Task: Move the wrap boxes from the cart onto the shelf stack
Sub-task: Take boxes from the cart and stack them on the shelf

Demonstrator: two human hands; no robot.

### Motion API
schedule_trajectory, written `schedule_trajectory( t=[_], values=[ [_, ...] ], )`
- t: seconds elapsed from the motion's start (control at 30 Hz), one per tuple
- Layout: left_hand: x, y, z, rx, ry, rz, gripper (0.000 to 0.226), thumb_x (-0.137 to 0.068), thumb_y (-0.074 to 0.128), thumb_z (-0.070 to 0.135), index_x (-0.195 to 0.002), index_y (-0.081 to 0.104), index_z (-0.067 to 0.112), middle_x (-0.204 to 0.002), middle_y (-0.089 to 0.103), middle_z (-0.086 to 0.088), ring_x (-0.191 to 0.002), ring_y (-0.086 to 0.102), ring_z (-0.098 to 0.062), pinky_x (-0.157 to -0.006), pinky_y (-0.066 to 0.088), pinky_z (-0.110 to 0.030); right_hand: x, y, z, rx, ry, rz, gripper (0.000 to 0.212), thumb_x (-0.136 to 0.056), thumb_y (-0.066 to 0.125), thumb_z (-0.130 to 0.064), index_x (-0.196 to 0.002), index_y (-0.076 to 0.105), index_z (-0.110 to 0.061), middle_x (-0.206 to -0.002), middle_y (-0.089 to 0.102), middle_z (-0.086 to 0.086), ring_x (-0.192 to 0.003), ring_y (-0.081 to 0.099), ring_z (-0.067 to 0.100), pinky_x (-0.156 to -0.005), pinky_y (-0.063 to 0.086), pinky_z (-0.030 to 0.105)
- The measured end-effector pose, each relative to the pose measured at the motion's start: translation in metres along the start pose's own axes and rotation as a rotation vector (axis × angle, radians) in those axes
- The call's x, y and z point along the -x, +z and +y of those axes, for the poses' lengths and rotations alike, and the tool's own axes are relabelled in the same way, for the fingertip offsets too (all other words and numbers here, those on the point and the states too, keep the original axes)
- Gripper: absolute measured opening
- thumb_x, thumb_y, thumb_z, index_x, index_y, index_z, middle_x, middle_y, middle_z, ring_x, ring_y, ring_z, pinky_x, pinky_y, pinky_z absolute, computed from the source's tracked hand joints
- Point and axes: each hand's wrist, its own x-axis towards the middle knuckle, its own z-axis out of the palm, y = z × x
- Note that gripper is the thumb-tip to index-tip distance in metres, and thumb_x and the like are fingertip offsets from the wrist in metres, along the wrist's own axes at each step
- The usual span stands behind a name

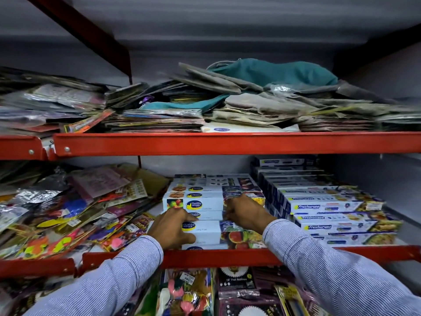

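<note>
- Loose foil packets (68, 215) fill the shelf to the left of the stack, touching or nearly touching it. They look slippery, so you'd best not shove a box sideways into them.
- Your left hand (169, 226) lies palm-down on the left end of the front wrap box (205, 232). Fingers are together and flat across the top, thumb low on the front face near the shelf rail (216, 257). It's pressing rather than pinching; the sleeve runs down-left from a level wrist.
- The wrap boxes are already on the middle shelf, in a stepped stack (200, 199) between the packets and the blue boxes. No cart in view.
- Handling, as a judgement: long thin cardboard, light, stiff along its length, glossy and likely to slide on its neighbours. Corners would crush if squeezed. Take it at both ends, palms on top, thumbs on the front edge.
- Your right hand (246, 215) sits further back, over the right end of the box one step behind. Fingers are curled down; I can't tell whether they close on an edge or only rest there, motion blur.
- Blue boxes (330, 213) stand in a tight row just to the right; keep the ends flush.
</note>
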Motion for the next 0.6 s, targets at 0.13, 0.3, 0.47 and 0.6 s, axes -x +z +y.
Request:
schedule_trajectory(
  t=[0.13, 0.3, 0.47, 0.6],
  values=[
    [0.0, 0.014, -0.004, -0.054, 0.04, 0.045, 0.056, -0.072, 0.071, 0.044, -0.125, 0.064, 0.027, -0.129, 0.059, 0.003, -0.118, 0.05, -0.018, -0.095, 0.046, -0.034, 0.017, 0.008, -0.001, -0.008, -0.098, -0.004, 0.029, -0.094, 0.052, -0.028, -0.076, 0.064, -0.009, -0.085, 0.07, 0.021, -0.077, 0.065, 0.034, -0.062, 0.04, 0.032],
    [0.007, 0.033, -0.005, -0.039, 0.057, 0.119, 0.057, -0.083, 0.064, 0.054, -0.131, 0.06, 0.024, -0.144, 0.053, 0.004, -0.132, 0.045, -0.021, -0.111, 0.035, -0.039, 0.042, 0.027, -0.003, -0.046, -0.11, 0.012, 0.05, -0.092, 0.048, -0.05, -0.127, 0.055, -0.015, -0.133, 0.059, 0.008, -0.117, 0.057, 0.028, -0.092, 0.052, 0.043],
    [0.009, 0.037, -0.002, 0.02, 0.06, 0.172, 0.053, -0.085, 0.068, 0.049, -0.132, 0.058, 0.025, -0.141, 0.056, 0.0, -0.132, 0.048, -0.021, -0.109, 0.04, -0.037, 0.041, 0.032, 0.005, -0.033, -0.112, 0.034, 0.048, -0.095, 0.049, -0.037, -0.139, 0.047, -0.018, -0.146, 0.049, 0.002, -0.128, 0.05, 0.026, -0.101, 0.048, 0.042],
    [0.007, 0.038, -0.001, 0.03, 0.05, 0.169, 0.055, -0.085, 0.068, 0.048, -0.133, 0.058, 0.024, -0.141, 0.056, 0.001, -0.133, 0.048, -0.018, -0.109, 0.037, -0.034, 0.039, 0.032, 0.007, -0.015, -0.111, 0.019, 0.047, -0.096, 0.047, -0.035, -0.141, 0.045, -0.019, -0.149, 0.046, 0.001, -0.131, 0.047, 0.024, -0.105, 0.044, 0.039]
  ],
)
